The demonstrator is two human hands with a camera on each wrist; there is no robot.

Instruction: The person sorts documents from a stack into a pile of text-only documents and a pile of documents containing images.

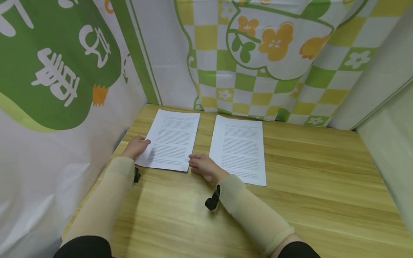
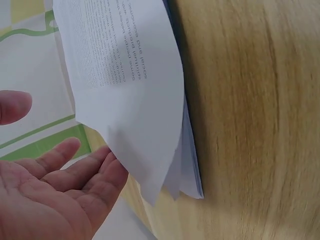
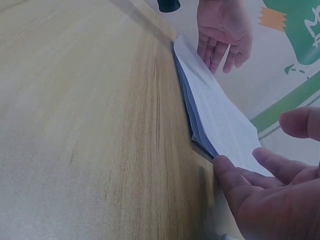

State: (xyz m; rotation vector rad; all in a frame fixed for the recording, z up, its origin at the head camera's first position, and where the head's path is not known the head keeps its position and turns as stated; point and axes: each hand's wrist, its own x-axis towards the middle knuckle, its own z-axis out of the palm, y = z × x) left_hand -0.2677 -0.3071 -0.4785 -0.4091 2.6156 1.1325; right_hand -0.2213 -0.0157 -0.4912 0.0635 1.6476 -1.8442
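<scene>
A printed paper stack (image 1: 174, 139) lies on the left side of the table, its sheets slightly fanned at the near edge. My left hand (image 1: 136, 147) is at its left edge; in the left wrist view its fingers (image 2: 95, 172) reach the lifted corner of the top sheets, with the thumb held apart. At the stack's lower right corner is my right hand (image 1: 206, 166), its fingertips (image 3: 222, 162) right at the paper's side and its thumb raised away. Neither hand pinches the paper.
A second printed paper stack (image 1: 240, 150) lies flat just right of my right hand, partly behind that wrist. Both stacks rest on a wooden table (image 1: 322, 186). Patterned cloth (image 1: 251, 71) hangs along the table's far edge, and more cloth (image 1: 106, 89) hangs on the left.
</scene>
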